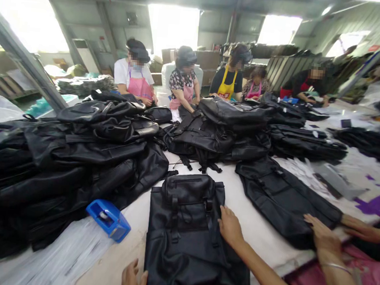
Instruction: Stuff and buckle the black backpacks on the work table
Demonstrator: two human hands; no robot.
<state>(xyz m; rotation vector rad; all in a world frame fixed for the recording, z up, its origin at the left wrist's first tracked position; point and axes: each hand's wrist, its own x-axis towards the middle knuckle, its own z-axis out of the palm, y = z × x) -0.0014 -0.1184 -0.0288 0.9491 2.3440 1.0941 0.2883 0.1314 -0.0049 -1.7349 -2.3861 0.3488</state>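
A black leather-look backpack (185, 231) lies flat on the white table (255, 228) right in front of me, straps and buckles facing up. My right hand (229, 226) rests flat on its right edge, fingers stretched out and holding nothing. My left hand (133, 281) shows only partly at the bottom edge of the view. It lies against the backpack's lower left side with its fingers apart. A blue tape dispenser (109, 219) sits on the table to the left of the backpack.
A tall heap of black backpacks (58, 166) fills the left; more piles (224, 128) lie across the middle and far right. A co-worker's two hands (323, 236) press another black backpack (285, 199) at right. Several people in aprons work at the far side.
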